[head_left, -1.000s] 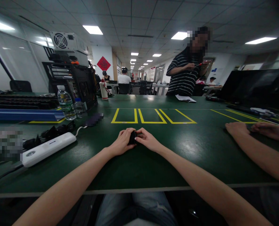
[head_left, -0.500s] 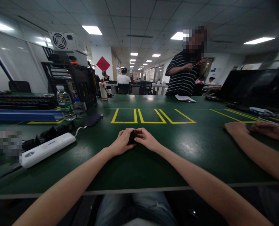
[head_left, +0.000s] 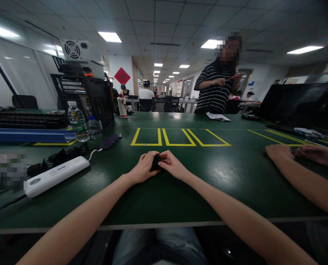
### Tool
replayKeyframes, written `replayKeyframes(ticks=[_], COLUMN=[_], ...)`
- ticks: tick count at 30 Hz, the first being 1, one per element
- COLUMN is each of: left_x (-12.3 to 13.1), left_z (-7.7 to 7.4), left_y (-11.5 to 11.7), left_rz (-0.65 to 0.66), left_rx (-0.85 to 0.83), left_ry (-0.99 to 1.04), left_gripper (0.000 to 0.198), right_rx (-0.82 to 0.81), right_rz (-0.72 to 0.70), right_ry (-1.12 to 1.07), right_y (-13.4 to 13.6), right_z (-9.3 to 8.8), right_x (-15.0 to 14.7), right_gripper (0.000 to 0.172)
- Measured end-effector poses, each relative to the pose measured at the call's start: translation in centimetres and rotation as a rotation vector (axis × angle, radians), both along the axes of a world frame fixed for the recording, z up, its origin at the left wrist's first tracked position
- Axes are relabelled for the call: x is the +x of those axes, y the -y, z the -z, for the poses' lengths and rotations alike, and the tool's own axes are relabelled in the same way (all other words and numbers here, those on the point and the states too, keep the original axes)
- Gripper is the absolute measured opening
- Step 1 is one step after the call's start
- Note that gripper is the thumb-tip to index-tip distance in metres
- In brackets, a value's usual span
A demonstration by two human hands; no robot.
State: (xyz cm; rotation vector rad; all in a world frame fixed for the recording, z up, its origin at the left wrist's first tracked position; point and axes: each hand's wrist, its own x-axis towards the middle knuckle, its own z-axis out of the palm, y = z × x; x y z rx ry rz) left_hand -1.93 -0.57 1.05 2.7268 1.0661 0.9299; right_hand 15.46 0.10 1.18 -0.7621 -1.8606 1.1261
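A small black object (head_left: 155, 163) rests at the middle of the green table (head_left: 208, 198), partly covered by my fingers, so its kind does not show. My left hand (head_left: 144, 166) wraps round its left side, thumb below and fingers over the top. From the right, my right hand (head_left: 173, 164) meets it with thumb and fingertips pinched at its edge. Beyond both hands, yellow tape outlines (head_left: 179, 144) are stuck to the tabletop.
Left are a white power strip (head_left: 57, 175), black cables (head_left: 67, 154), a water bottle (head_left: 78, 123) and a computer case (head_left: 97, 99). A neighbour's hands (head_left: 281, 151) rest at right by a monitor (head_left: 304, 103). Across the table stands a person in a striped shirt (head_left: 212, 86).
My right fingers have shifted slightly at the black object's edge, while my left hand keeps its hold. The whole view has moved a little.
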Motion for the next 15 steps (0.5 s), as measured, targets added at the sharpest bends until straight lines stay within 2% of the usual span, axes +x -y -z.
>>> replayKeyframes(ticks=[8, 12, 15], left_x=[-0.06, -0.15, -0.11], left_z=[0.14, 0.01, -0.03], left_y=[-0.09, -0.04, -0.06], left_rz=[-0.004, -0.005, 0.004], left_rx=[0.009, 0.001, -0.009], left_ry=[-0.005, -0.010, -0.016], left_gripper=[0.058, 0.058, 0.056], right_rx=[-0.005, -0.001, -0.015], right_rz=[-0.073, -0.028, -0.004], right_ry=[0.005, -0.017, -0.023], right_y=[0.60, 0.09, -0.34], right_z=[-0.39, -0.33, -0.15], right_x=[0.25, 0.09, 0.04], right_gripper=[0.026, 0.018, 0.024])
